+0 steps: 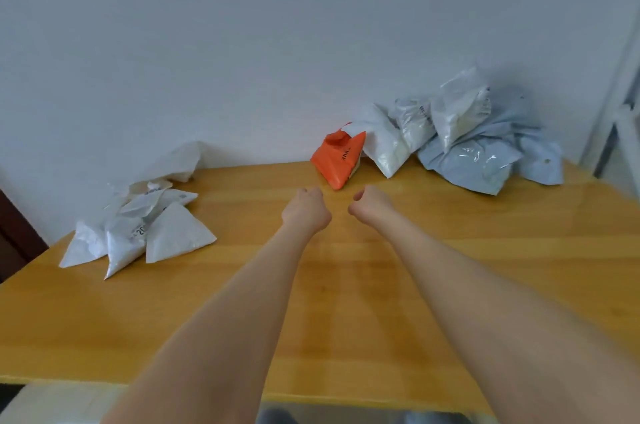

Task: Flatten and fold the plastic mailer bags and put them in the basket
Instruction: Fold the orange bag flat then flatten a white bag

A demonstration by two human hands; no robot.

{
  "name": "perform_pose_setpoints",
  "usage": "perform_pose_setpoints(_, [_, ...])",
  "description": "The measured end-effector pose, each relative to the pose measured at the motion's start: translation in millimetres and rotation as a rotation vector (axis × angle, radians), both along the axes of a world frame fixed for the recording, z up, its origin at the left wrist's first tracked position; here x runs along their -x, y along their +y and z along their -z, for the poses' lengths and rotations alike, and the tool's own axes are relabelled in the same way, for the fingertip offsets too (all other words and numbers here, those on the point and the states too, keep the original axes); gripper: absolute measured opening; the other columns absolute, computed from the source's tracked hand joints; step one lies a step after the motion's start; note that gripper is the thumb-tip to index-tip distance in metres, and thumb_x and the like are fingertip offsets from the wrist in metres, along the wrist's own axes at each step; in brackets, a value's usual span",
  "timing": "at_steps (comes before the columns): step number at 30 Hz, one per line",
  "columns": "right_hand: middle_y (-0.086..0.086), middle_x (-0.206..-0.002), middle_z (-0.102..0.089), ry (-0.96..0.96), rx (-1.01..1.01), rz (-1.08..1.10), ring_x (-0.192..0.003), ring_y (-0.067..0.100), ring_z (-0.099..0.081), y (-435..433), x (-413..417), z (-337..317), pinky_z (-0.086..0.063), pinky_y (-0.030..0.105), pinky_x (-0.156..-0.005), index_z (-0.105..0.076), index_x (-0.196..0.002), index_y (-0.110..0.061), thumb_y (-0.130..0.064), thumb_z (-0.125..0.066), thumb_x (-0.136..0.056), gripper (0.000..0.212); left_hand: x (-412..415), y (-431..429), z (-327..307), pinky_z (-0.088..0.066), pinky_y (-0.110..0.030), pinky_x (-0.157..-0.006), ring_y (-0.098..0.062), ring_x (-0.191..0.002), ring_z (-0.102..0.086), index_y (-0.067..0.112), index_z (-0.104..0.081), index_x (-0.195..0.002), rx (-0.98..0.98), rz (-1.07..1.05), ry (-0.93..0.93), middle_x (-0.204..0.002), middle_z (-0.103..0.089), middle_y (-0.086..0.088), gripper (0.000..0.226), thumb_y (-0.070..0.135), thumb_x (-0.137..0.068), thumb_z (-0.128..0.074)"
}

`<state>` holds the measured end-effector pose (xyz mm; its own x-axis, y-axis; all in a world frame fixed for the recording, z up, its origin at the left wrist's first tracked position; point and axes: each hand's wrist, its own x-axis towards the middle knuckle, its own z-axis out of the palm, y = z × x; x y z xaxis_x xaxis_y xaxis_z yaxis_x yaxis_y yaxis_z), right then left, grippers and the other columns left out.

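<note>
My left hand (306, 210) and right hand (372, 207) hover side by side over the surface (346, 302), fingers curled, gripping nothing. Just past them, by the far edge, sits the orange mailer bag (337, 160), folded into a triangle. Crumpled grey and white mailer bags (467, 146) heap at the far right corner, and folded white triangles (156, 236) lie toward the far left. I expect light, slick film that springs back, best pinched at a corner or seam. I see no basket.
</note>
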<state>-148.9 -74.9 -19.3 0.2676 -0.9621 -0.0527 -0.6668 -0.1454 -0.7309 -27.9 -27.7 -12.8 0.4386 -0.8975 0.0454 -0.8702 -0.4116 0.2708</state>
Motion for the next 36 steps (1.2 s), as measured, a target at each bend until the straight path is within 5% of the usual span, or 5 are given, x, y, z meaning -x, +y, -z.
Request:
perform_pose_setpoints(10, [0.014,-0.142,-0.044,-0.304,-0.174,0.139,-0.115,0.031,-0.056,-86.4,-29.3,24.2,-0.050,0.038,-0.092,-0.031,-0.146,-0.006,-0.011,-0.051,-0.092,0.058,-15.3,-107.9,38.7,-0.042,-0.040,-0.092,-0.037,-0.121,-0.045,0.008,-0.025,-0.144,0.113,0.084,0.246,-0.138,-0.038,-0.018,0.064,0.014,-0.088,-0.056])
perform_pose_setpoints(19, [0.005,-0.116,-0.065,-0.808,-0.346,0.127,-0.102,0.023,-0.064,-116.8,-67.2,31.8,-0.053,0.041,-0.092,-0.052,-0.125,-0.013,-0.024,-0.065,-0.087,0.041,-32.4,-142.6,47.5,-0.043,-0.037,-0.093,-0.030,-0.122,-0.050,0.010,-0.030,-0.146,0.254,0.170,0.346,-0.138,-0.043,-0.012,0.073,0.025,-0.084,-0.065])
perform_pose_setpoints(25, [0.007,-0.117,-0.063,-0.696,-0.329,0.225,-0.103,0.024,-0.062,-98.8,-51.1,28.6,-0.053,0.038,-0.089,-0.052,-0.126,-0.009,-0.041,-0.069,-0.082,0.057,-26.0,-105.7,42.7,-0.046,-0.030,-0.080,-0.019,-0.100,-0.058,0.014,-0.056,-0.114,0.271,0.210,0.360,-0.113,-0.057,-0.002,0.042,0.029,-0.077,-0.070])
perform_pose_setpoints(32, [0.012,-0.097,-0.069,-0.553,-0.305,0.309,-0.089,0.031,-0.067,-37.1,-16.7,25.3,-0.057,0.044,-0.084,-0.065,-0.091,-0.010,-0.023,-0.070,-0.084,0.014,-3.5,-31.9,26.7,-0.045,-0.027,-0.077,-0.019,-0.097,-0.062,0.017,-0.068,-0.099,0.279,0.262,0.335,-0.097,-0.069,-0.001,0.017,0.021,-0.086,-0.057])
perform_pose_setpoints(36, [0.010,-0.095,-0.065,-0.539,-0.310,0.289,-0.086,0.028,-0.063,-0.5,-0.5,16.3,-0.054,0.037,-0.076,-0.058,-0.079,-0.012,-0.017,-0.068,-0.088,0.015,-2.7,6.3,10.0,-0.045,-0.033,-0.081,-0.022,-0.100,-0.060,0.016,-0.061,-0.104,0.461,0.135,0.338,-0.102,-0.066,-0.003,0.017,0.020,-0.089,-0.054])
